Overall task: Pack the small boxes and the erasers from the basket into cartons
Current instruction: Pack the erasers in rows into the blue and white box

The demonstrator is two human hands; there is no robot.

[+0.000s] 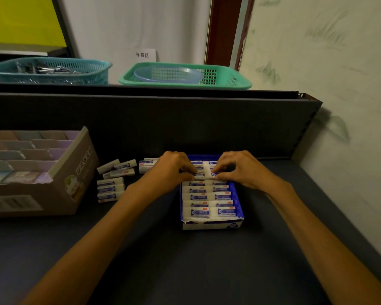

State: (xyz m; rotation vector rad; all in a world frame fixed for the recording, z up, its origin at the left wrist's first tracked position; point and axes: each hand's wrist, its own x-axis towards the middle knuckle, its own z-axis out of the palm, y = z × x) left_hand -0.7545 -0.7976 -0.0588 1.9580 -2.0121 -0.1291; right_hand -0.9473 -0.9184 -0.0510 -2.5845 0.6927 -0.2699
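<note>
A dark grey surface runs to a low back panel, with two green baskets on the ledge above. At centre right sits the blue carton [211, 219], its two columns of erasers [209, 198] nearly filled. The left hand [174, 170] and right hand [240, 168] each have curled fingers pinching an eraser in the upper rows. These look light, stiff and sleeved; pinch the long sides. About ten loose erasers [112, 181] lie left of it, beside one brown carton [42, 172].

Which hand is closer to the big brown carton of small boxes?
The left hand. It works at the blue carton's left side, nearer the brown carton at far left. The right hand sits farther right, over the blue carton.
</note>
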